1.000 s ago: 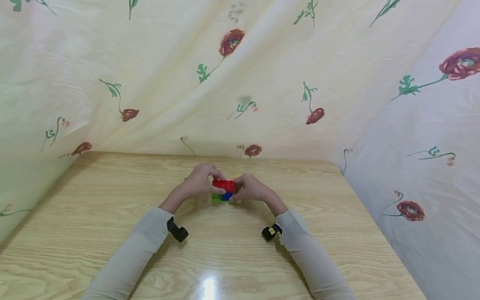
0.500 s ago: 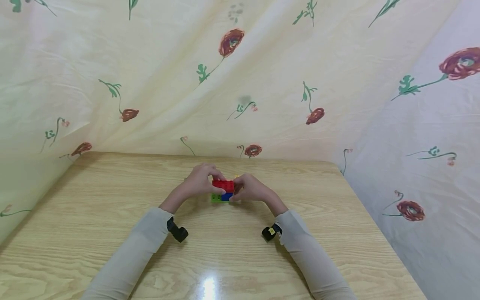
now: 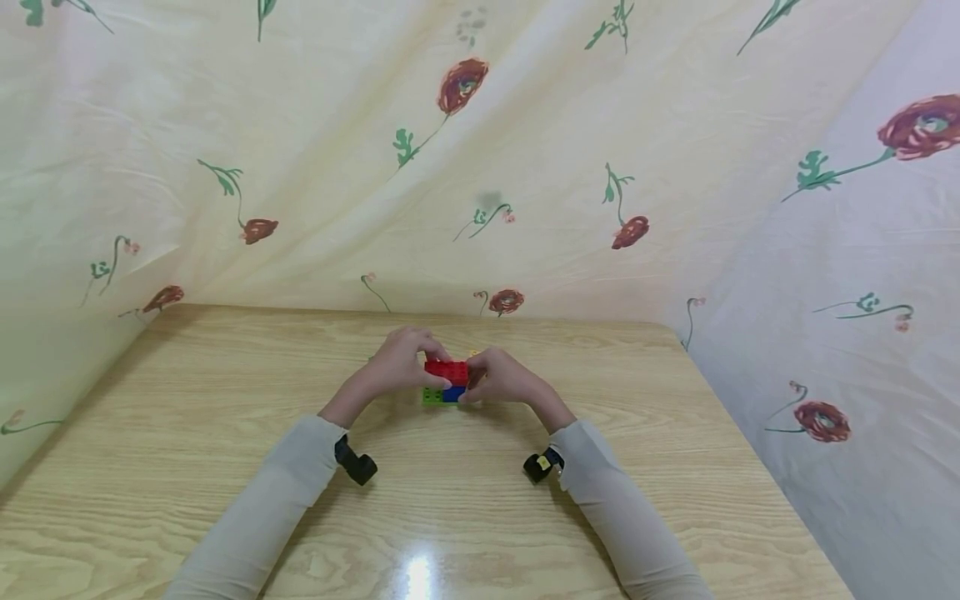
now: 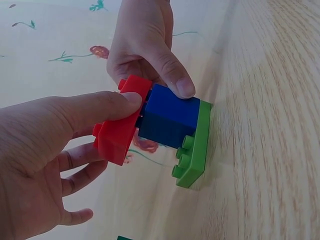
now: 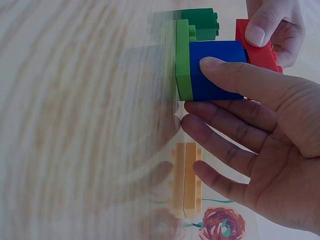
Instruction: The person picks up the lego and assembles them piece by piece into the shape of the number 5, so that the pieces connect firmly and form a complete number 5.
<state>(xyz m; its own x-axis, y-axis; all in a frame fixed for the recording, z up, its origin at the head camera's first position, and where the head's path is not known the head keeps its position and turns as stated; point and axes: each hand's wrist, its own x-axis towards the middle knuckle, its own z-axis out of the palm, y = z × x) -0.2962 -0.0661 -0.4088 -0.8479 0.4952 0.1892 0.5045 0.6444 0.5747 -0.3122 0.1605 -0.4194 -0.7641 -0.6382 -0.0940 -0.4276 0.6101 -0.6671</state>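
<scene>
A red toy brick (image 3: 450, 372) is pinched by my left hand (image 3: 397, 360), its thumb on the near face. Below the red brick is a blue brick (image 4: 170, 115), which sits on a light green flat brick (image 4: 197, 150) on the table. My right hand (image 3: 504, 377) grips the blue brick between thumb and fingers. In the left wrist view the red brick leans a little, and blue studs show in a narrow gap beneath it. Some light green studs stick out beyond the blue brick. The far sides of the stack are hidden by my fingers.
A yellow brick (image 5: 190, 180) lies on the wooden table (image 3: 450, 517) behind my right hand. Beyond the stack, a dark green brick (image 5: 199, 24) stands on my left hand's side. Flower-printed cloth (image 3: 337, 167) hangs behind the table and along its sides.
</scene>
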